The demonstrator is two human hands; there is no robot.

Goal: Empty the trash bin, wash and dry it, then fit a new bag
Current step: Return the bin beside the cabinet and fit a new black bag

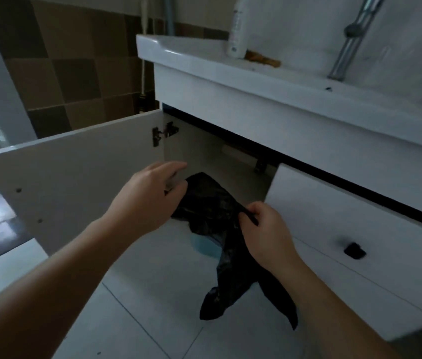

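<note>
Tiled bathroom, white vanity cabinet [308,130] with left door [75,177] standing open: left hand [147,195] and right hand [264,229] are both pinching a limp black trash bag [217,211] above a barely showing blue bin [203,244], suggesting the fitting stage is beginning, washing unverifiable.

blue object [202,246]: mostly hidden behind black bag [220,211], at 6 o'clock of cabinet opening; can't identify
white bottle [238,27]: top cut at 12 o'clock edge
left hand [145,198] fingertips: hidden behind bag
</note>
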